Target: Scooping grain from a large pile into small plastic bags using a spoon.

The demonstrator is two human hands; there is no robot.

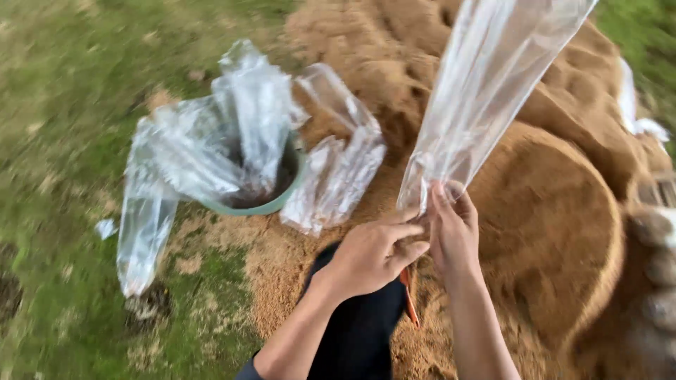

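Clear bag (486,84), green bowl (271,205)

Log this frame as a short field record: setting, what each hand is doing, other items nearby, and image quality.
setting: outdoors, grass beside a mound of brown sawdust-like material
left hand: pinches the lower end of a clear plastic bag
right hand: fingers on the same bag end, grip closed on it
bag state: empty, held up
nearby: green bucket draped with more clear bags; orange tool partly hidden
image quality: motion blur

Green bowl (282,200) stuffed with clear bags (211,141) on grass (56,105); brown sawdust heap (549,211) beside it
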